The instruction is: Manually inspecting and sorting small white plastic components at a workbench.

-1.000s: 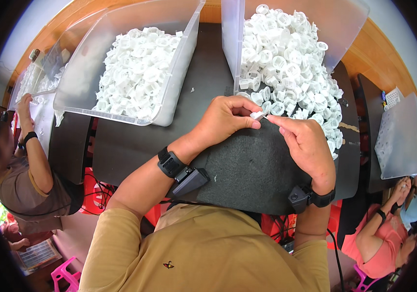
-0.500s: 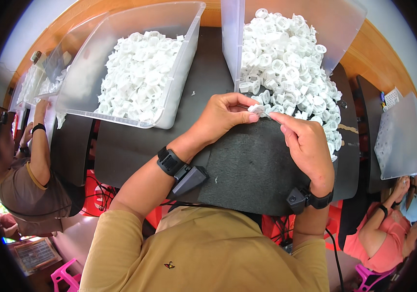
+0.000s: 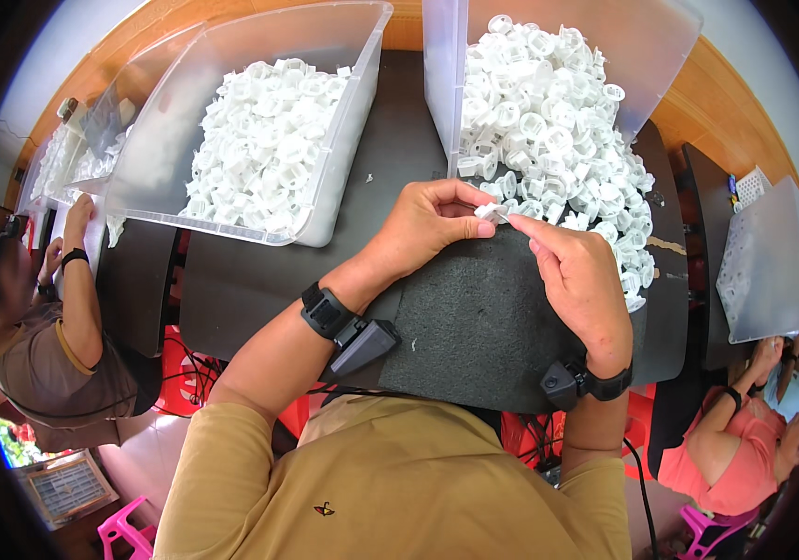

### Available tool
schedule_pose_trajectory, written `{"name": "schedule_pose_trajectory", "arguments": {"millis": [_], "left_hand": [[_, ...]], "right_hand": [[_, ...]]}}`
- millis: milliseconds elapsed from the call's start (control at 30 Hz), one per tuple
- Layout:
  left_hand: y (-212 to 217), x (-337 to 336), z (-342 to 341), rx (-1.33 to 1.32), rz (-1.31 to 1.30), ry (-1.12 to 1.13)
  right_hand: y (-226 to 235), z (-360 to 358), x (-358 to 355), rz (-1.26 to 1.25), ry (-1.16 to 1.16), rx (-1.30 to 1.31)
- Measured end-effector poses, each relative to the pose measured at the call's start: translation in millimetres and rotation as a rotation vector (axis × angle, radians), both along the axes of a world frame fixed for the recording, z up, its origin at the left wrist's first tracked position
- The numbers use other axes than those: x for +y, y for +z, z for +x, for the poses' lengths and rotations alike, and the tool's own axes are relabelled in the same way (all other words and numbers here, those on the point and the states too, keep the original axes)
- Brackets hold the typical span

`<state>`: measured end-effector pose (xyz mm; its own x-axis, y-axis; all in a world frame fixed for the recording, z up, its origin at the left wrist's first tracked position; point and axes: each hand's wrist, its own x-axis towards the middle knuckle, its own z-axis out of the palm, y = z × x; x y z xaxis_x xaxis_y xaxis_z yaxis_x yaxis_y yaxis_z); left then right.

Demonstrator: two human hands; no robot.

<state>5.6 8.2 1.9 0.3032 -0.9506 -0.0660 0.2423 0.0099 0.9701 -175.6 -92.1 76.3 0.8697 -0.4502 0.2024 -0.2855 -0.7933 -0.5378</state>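
Between thumb and index finger, my left hand (image 3: 423, 229) pinches a small white round plastic part (image 3: 486, 212). My right hand (image 3: 582, 280) is closed, index finger stretched toward that part. A thin, pale metal-looking tool tip (image 3: 504, 217) shows at the right fingertips and meets the part; the rest of the tool is hidden by the hand. Both hands are above the far edge of a dark grey mat (image 3: 474, 317). Just beyond them a heap of similar white plastic parts (image 3: 548, 121) spills toward my right hand.
The heap comes from a clear bin (image 3: 665, 56) lying on its side. A second clear bin (image 3: 348, 140) at the left holds many white parts (image 3: 264, 140). Co-workers sit on both sides, one in a brown shirt (image 3: 73, 373) and one in pink (image 3: 735, 448). Cables hang below the table (image 3: 259, 289).
My right hand has shifted slightly left, bringing its fingertips closer to the white part. My left hand stays nearly still, with the part turned a little.
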Motion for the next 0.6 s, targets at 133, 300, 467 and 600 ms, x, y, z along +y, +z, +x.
{"name": "schedule_pose_trajectory", "arguments": {"millis": [133, 300, 467, 600], "left_hand": [[0.2, 0.8, -1.5, -0.026, -0.001, 0.011], [1.1, 0.7, -2.4, -0.063, 0.024, 0.010], [9.6, 3.4, -4.0, 0.015, -0.032, 0.022], [61.2, 27.8, -18.8, -0.152, -0.127, 0.087]], "right_hand": [[-6.0, -0.2, -1.1, -0.051, 0.035, -0.047], [-3.5, -3.1, -1.1, -0.086, 0.040, 0.009], [10.3, -17.8, -20.1, 0.266, -0.030, 0.006], [-6.4, -4.6, -25.5, 0.068, -0.234, -0.075]]}}
